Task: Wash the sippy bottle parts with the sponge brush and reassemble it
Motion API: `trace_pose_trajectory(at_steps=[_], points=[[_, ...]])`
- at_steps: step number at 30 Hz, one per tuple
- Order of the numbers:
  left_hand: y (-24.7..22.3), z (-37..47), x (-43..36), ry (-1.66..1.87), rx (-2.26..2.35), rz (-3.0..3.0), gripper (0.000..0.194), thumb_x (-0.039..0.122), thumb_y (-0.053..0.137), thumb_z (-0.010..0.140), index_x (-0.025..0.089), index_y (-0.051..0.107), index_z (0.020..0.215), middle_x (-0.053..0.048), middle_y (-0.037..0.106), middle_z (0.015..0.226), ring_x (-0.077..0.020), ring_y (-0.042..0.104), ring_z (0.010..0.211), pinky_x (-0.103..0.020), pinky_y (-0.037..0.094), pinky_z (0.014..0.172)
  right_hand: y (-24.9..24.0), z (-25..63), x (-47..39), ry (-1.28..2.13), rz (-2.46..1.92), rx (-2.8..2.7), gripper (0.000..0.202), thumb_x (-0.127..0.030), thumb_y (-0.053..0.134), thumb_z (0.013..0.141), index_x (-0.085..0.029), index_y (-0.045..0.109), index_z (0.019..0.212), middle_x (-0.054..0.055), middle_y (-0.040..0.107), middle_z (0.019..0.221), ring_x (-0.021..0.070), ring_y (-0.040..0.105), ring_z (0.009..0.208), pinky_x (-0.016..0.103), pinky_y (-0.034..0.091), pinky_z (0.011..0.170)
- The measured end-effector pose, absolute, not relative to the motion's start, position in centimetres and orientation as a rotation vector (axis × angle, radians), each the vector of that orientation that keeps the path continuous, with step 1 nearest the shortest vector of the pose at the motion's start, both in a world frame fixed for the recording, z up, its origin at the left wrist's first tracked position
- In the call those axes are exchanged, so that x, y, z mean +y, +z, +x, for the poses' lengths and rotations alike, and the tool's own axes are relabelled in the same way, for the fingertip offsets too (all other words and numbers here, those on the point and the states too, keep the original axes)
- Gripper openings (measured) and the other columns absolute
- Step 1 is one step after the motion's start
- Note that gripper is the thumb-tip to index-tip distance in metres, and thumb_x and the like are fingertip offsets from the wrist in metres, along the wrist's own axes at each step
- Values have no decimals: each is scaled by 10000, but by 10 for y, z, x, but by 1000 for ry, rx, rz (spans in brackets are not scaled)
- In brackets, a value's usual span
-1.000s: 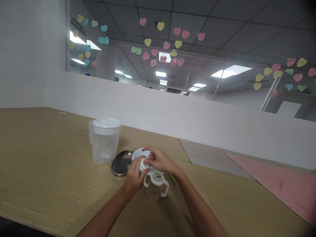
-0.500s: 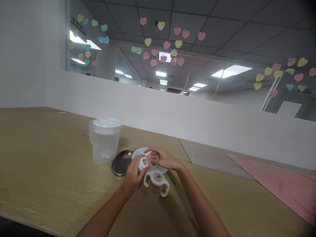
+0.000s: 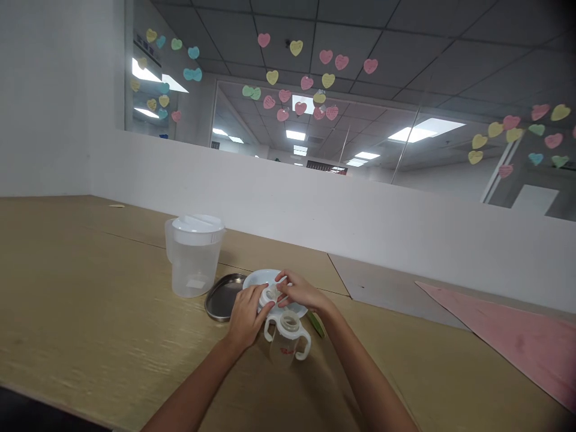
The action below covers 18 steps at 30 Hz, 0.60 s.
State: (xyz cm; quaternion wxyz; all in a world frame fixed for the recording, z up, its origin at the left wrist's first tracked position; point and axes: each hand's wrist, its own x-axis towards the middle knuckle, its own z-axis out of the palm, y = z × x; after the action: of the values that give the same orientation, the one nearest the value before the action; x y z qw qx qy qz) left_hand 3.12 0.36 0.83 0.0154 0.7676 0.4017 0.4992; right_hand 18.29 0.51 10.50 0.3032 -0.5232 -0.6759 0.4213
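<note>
My left hand [image 3: 246, 313] grips a white bottle cap [image 3: 269, 295] by its side, above the white plate [image 3: 257, 277]. At the cap's right side is my right hand [image 3: 299, 292], its fingers curled; whether it pinches a small clear part there is too small to tell. Just in front of both hands, a clear bottle [image 3: 284, 345] with two white handles stands upright with its mouth uncovered. A green object [image 3: 315, 324] lies right of the plate, partly behind the bottle.
Left of the plate sits a metal tray [image 3: 221, 298]. A lidded translucent pitcher [image 3: 194, 261] stands farther left. A pink sheet [image 3: 517, 336] lies at the right, and a white wall [image 3: 279, 198] rises behind the table.
My right hand's fingers have drawn slightly back from the cap's opening. The cap is turned a little in my left hand. The view has shifted slightly.
</note>
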Motion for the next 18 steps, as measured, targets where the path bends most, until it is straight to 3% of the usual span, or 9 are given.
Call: trace_pose_trajectory(at_steps=[5, 8, 11, 14, 18], points=[[9, 29, 6, 1487, 1344, 2383, 343, 416, 399, 861, 179, 578, 1032, -72, 641, 896, -228, 542, 902, -410, 370, 838, 98, 191, 14, 679, -1596, -1958, 103, -192, 477, 804, -161, 476, 902, -5, 520, 701, 99, 531, 580, 202, 422, 512], [10, 29, 5, 1453, 1389, 2405, 311, 419, 424, 845, 193, 634, 891, -63, 658, 846, -240, 540, 900, -429, 354, 840, 97, 192, 13, 374, -1723, -2165, 140, -204, 566, 740, -158, 535, 868, 2, 559, 694, 110, 513, 601, 215, 368, 558], [9, 29, 3, 1454, 1401, 2451, 294, 393, 418, 849, 215, 652, 830, -50, 666, 829, -244, 536, 910, -454, 333, 861, 94, 191, 11, 295, -1804, -2304, 205, -219, 650, 656, -169, 579, 841, 3, 576, 718, 120, 504, 619, 215, 332, 559], [11, 27, 4, 1612, 1443, 2447, 271, 372, 423, 846, 233, 634, 946, -68, 636, 1012, -253, 513, 990, -464, 315, 900, 89, 191, 13, 301, -1815, -2344, 279, -204, 714, 567, -174, 600, 820, 3, 583, 728, 127, 500, 620, 212, 311, 539], [22, 9, 10, 2039, 1810, 1976, 430, 387, 440, 834, 203, 463, 1222, -133, 397, 1327, -321, 365, 1186, -524, 248, 964, 88, 192, 16, 269, -1818, -2285, 272, -222, 699, 602, -173, 607, 853, 10, 598, 734, 127, 509, 617, 217, 311, 545]])
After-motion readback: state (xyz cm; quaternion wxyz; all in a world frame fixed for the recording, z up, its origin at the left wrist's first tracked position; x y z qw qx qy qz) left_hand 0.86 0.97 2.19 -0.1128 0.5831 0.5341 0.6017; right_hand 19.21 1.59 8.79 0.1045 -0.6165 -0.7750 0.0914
